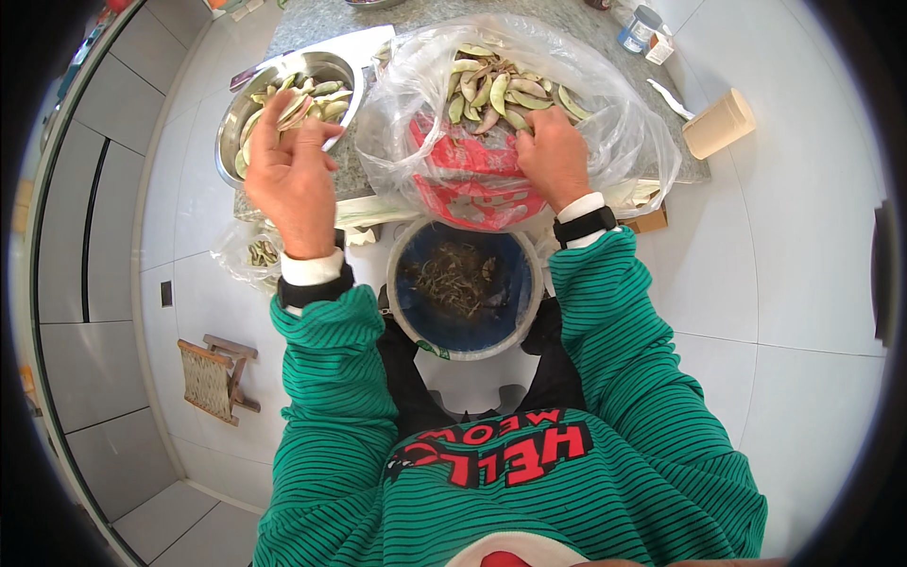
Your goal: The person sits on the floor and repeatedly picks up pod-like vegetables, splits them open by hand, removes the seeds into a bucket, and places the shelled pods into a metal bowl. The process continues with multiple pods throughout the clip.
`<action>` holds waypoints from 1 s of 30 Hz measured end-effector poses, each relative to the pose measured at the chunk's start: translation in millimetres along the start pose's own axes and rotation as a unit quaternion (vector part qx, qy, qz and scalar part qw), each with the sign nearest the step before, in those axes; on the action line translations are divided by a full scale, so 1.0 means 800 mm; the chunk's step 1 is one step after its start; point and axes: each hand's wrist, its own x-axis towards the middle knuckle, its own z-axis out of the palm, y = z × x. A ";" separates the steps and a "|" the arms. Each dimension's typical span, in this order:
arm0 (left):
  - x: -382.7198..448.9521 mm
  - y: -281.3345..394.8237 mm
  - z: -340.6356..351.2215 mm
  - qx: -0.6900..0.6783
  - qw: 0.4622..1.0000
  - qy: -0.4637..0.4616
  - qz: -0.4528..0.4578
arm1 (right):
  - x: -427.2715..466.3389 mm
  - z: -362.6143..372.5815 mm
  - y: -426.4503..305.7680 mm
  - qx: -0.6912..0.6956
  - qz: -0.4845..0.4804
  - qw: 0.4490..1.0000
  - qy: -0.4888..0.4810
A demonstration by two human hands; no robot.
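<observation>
My left hand (292, 170) is raised over a stainless steel bowl (227, 142) of flat green bean pods (331, 96), its fingers curled apart; whether a pod is between them cannot be told. At the near side of the pile of flat bean pods (499, 92), my right hand (556, 152) has thumb and fingertips closed on a green pod. That pile lies in a large clear plastic bag (623, 92) with red printing, spread on the stone tabletop (312, 30). Below the table edge, between my legs, stands a blue bucket (414, 312) with stringy trimmings (457, 280) inside.
At the table's right are a blue-and-white jar (639, 30), a small box (660, 48) and a cardboard-coloured cylinder (719, 124). Another clear bag with pods (263, 254) hangs or lies below the left edge. A folding stool (216, 379) stands on the tiled floor.
</observation>
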 end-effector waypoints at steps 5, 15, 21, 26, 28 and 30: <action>-0.037 0.008 0.034 -0.083 0.983 -0.166 -0.014 | 0.001 -0.016 0.005 0.122 0.024 0.992 0.012; -0.064 -0.005 0.063 0.004 0.949 -0.297 -0.105 | -0.001 -0.073 -0.037 0.595 0.268 0.748 -0.124; -0.058 0.002 0.057 -0.124 0.936 -0.277 -0.180 | -0.020 -0.078 -0.066 0.761 0.284 0.515 -0.274; -0.057 0.005 0.050 -0.169 0.929 -0.259 -0.202 | -0.028 -0.085 -0.083 0.568 0.222 0.722 -0.327; -0.056 0.003 0.049 -0.129 0.937 -0.275 -0.170 | -0.028 -0.086 -0.086 0.446 0.129 0.852 -0.242; -0.057 0.000 0.047 -0.084 0.940 -0.291 -0.155 | -0.029 -0.086 -0.086 0.485 0.103 0.849 -0.183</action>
